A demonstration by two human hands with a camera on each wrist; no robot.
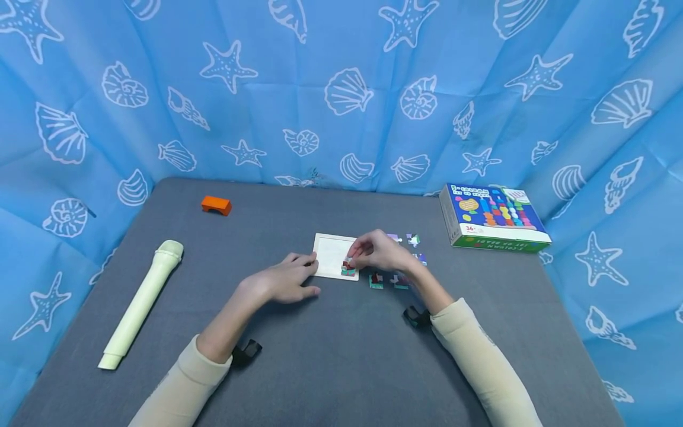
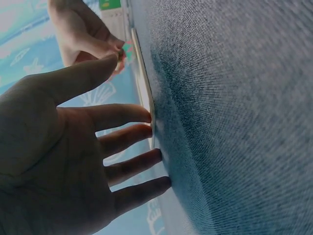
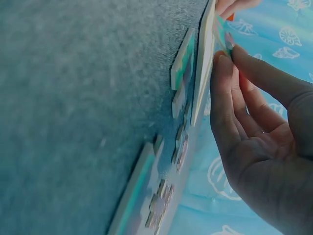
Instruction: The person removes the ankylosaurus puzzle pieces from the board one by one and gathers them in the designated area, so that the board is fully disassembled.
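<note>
A pale shallow puzzle board [image 1: 331, 252] with a raised rim lies mid-table. My left hand [image 1: 283, 279] is spread out, its straight fingertips touching the board's left edge; the left wrist view shows the fingers against that edge. Over the board's right end, my right hand [image 1: 381, 252] pinches a puzzle piece [image 3: 223, 34] between thumb and fingers. That piece, teal and dark red in the head view, is tilted in the right wrist view. Loose puzzle pieces lie right of the board, among them a teal one [image 1: 376, 281] and a purple-white one [image 1: 413, 239]; my right arm partly hides others.
An orange arch block [image 1: 216, 205] sits at the back left. Along the left side lies a pale green microphone-shaped stick [image 1: 141, 305]. A blue and green toy box [image 1: 493, 216] is at the back right. Behind the grey table [image 1: 341, 367] hangs a blue shell-patterned curtain [image 1: 299, 89].
</note>
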